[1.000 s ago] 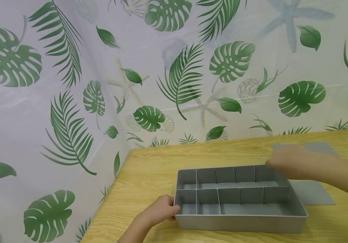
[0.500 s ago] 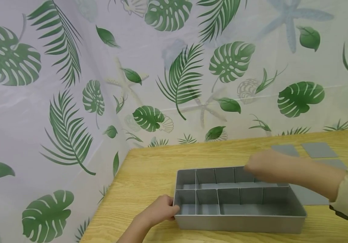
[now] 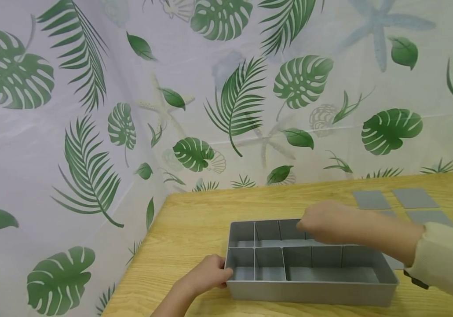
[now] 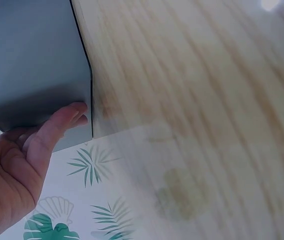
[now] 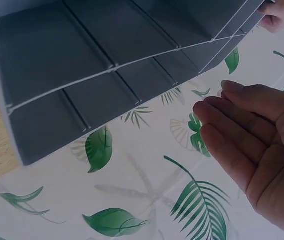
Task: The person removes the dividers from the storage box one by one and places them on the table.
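Head view: left hand [image 3: 210,275] grips the divided tray [image 3: 311,293].

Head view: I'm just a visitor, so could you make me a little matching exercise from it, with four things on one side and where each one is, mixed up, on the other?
Column one
1. Left hand
2. Right hand
3. Loose grey flat pieces
4. Leaf-printed backdrop

Column two
A. Lying on the wood-grain table, toward the right of the picture
B. Upright behind the table
C. Gripping the left end of the grey divided box
D. Over the far side of the box

Right pairs: 1-C, 2-D, 3-A, 4-B
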Tool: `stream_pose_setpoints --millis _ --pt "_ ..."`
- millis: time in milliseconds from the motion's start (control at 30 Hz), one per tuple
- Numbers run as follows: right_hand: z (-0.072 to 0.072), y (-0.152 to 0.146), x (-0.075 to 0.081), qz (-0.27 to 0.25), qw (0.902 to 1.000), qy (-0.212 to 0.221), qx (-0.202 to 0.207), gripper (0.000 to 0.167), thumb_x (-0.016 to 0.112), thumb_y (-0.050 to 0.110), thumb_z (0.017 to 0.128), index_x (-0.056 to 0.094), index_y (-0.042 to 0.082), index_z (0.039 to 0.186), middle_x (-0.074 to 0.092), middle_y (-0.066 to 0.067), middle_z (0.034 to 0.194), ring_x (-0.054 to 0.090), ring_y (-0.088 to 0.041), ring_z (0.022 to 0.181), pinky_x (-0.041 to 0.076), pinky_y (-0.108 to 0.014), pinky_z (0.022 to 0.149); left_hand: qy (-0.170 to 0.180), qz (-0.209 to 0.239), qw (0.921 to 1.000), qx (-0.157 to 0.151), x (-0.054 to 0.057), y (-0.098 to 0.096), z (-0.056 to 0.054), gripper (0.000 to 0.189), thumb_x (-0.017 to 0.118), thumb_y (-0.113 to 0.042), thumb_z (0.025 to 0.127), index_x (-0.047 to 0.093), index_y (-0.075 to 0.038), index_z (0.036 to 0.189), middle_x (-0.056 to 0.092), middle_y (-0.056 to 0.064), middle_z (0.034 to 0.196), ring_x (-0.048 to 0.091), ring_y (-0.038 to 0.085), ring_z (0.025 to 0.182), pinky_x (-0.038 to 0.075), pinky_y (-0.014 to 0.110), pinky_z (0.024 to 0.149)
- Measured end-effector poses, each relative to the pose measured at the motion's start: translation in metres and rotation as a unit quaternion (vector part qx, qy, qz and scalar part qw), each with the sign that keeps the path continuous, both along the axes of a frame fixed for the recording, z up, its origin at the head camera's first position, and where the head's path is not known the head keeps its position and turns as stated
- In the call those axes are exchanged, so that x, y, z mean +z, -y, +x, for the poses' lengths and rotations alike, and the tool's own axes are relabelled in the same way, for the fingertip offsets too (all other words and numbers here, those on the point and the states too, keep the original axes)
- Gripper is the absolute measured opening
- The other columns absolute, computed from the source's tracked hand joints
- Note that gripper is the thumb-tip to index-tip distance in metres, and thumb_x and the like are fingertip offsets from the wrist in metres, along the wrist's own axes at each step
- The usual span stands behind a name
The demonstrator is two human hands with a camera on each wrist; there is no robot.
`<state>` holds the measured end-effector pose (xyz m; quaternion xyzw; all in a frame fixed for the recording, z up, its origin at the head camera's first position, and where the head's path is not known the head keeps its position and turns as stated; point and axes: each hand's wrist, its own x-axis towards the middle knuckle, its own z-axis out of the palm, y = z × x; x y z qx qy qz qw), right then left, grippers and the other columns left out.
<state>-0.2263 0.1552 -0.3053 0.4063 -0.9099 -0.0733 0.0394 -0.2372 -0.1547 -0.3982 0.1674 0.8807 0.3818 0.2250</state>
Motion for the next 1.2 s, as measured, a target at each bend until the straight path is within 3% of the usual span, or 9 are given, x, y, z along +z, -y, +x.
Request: stream_pose_setpoints --millis 167,267,400,667,867,1200 --pt "0.002 0.011 0.001 -0.008 0.9993 -0.016 0.032 0.025 0.062 -0.005 0.077 0.056 0.017 0.065 0.032 0.009 0.053 0.021 -0.007 0.052 0.019 -0.021 0.043 0.001 -0.002 1.0000 -0.002 0.000 0.001 0.000 0.022 0.050 -0.013 0.076 0.066 0.003 0.077 0.062 0.001 0.071 0.055 0.011 0.065 0.053 0.026 0.059" --pt "0.002 0.018 0.002 0.003 0.9992 -0.001 0.039 0.017 0.068 0.000 0.077 0.064 0.016 0.072 0.051 0.010 0.058 0.039 -0.005 0.051 0.033 -0.018 0.042 -0.001 -0.003 1.0000 -0.003 -0.001 0.001 0.000 0.023 0.050 -0.013 0.076 0.066 0.004 0.078 0.063 0.001 0.071 0.056 0.011 0.065 0.053 0.025 0.058" --pt "0.002 0.027 0.004 0.015 0.9981 0.027 0.052 0.018 0.074 0.006 0.075 0.073 0.018 0.089 0.069 0.007 0.077 0.062 -0.008 0.065 0.050 -0.019 0.054 0.000 -0.002 1.0000 -0.002 -0.001 0.001 0.000 0.024 0.050 -0.013 0.076 0.066 0.004 0.080 0.064 0.002 0.073 0.056 0.011 0.065 0.054 0.026 0.059" --pt "0.002 0.041 0.004 0.004 0.9952 0.022 0.095 0.026 0.068 -0.001 0.078 0.075 0.020 0.090 0.070 0.008 0.079 0.063 -0.008 0.066 0.051 -0.018 0.059 0.002 0.005 1.0000 -0.002 0.001 0.002 0.001 0.025 0.050 -0.012 0.076 0.067 0.005 0.084 0.066 0.006 0.078 0.057 0.012 0.068 0.056 0.031 0.061" --pt "0.005 0.051 0.005 0.045 0.9935 0.031 0.100 0.035 0.065 -0.005 0.080 0.074 0.024 0.096 0.070 0.009 0.086 0.064 -0.010 0.075 0.052 -0.018 0.062 0.003 -0.001 1.0000 -0.002 0.001 0.001 0.000 0.025 0.050 -0.012 0.077 0.068 0.004 0.083 0.067 0.006 0.079 0.057 0.012 0.069 0.057 0.032 0.063" --pt "0.009 0.061 -0.002 0.090 0.9882 0.050 0.114 0.033 0.064 0.002 0.084 0.074 0.028 0.100 0.068 0.013 0.089 0.061 -0.006 0.077 0.049 -0.014 0.062 0.004 -0.002 1.0000 -0.004 0.001 0.000 -0.001 0.022 0.051 -0.013 0.077 0.067 0.001 0.081 0.067 0.005 0.077 0.058 0.012 0.068 0.056 0.030 0.061"
